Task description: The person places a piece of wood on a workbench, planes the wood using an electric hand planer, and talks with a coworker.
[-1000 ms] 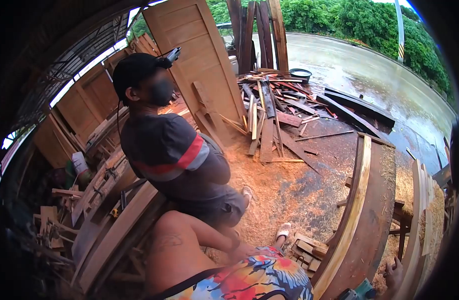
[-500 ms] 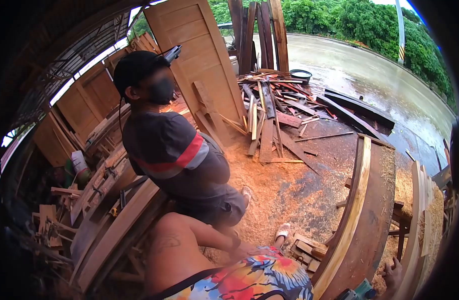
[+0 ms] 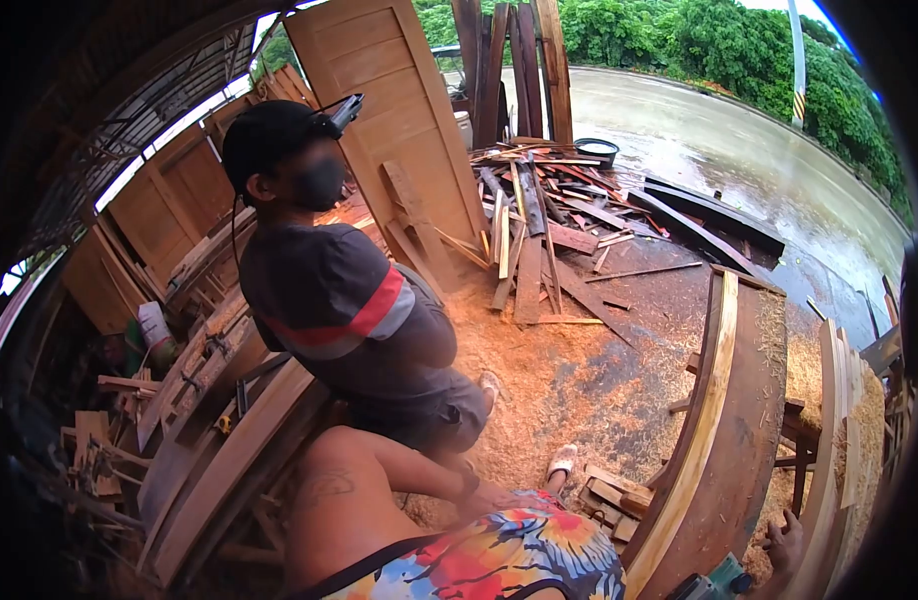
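My left hand (image 3: pixel 493 497) lies against the front of my floral top (image 3: pixel 519 550), its fingers seemingly flat and partly hard to make out. At the lower right, my right hand (image 3: pixel 782 543) is raised with loosely bent fingers apart and nothing visible in them. Just left of it, a teal power tool (image 3: pixel 727 576) with a dark round knob is cut off by the bottom edge. Beside these lies a wide brown board (image 3: pixel 734 430) with a pale wooden strip (image 3: pixel 694 440) along its left side.
A masked person (image 3: pixel 349 290) in a cap stands close on the left. Wood shavings (image 3: pixel 519 400) cover the floor. Small wood blocks (image 3: pixel 614 500) lie near the board. Scrap wood (image 3: pixel 549 220) is heaped before a panelled door (image 3: pixel 389 110); long planks (image 3: pixel 229 460) stand left.
The whole view has shifted very slightly. My left hand stays on the top and my right hand stays beside the teal power tool; the other person keeps the same stance.
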`<state>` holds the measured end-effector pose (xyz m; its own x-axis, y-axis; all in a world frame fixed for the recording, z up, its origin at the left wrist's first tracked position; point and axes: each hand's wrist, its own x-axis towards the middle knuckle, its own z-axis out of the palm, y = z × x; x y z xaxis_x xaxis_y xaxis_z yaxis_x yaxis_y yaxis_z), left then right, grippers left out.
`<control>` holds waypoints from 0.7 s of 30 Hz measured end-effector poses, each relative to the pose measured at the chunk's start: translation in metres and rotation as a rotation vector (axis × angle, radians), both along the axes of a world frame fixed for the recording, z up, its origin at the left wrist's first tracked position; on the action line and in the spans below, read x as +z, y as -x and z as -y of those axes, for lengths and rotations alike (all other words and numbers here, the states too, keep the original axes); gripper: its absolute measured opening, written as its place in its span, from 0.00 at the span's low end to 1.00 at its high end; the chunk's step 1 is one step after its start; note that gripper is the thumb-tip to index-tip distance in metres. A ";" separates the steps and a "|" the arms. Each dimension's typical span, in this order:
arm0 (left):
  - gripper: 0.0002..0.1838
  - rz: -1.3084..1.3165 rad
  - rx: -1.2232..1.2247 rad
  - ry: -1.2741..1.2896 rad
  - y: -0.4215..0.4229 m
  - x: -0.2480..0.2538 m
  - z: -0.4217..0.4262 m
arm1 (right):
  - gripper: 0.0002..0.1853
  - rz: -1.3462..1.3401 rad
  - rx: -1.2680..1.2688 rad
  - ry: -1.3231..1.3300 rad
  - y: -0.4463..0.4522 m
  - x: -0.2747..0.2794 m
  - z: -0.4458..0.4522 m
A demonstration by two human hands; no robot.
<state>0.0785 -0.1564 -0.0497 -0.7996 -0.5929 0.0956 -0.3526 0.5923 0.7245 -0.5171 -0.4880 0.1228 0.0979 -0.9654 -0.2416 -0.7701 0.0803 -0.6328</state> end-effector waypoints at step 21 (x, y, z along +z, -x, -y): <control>0.51 -0.003 0.032 -0.086 -0.002 -0.003 0.000 | 0.33 0.064 -0.023 -0.014 -0.006 0.006 -0.006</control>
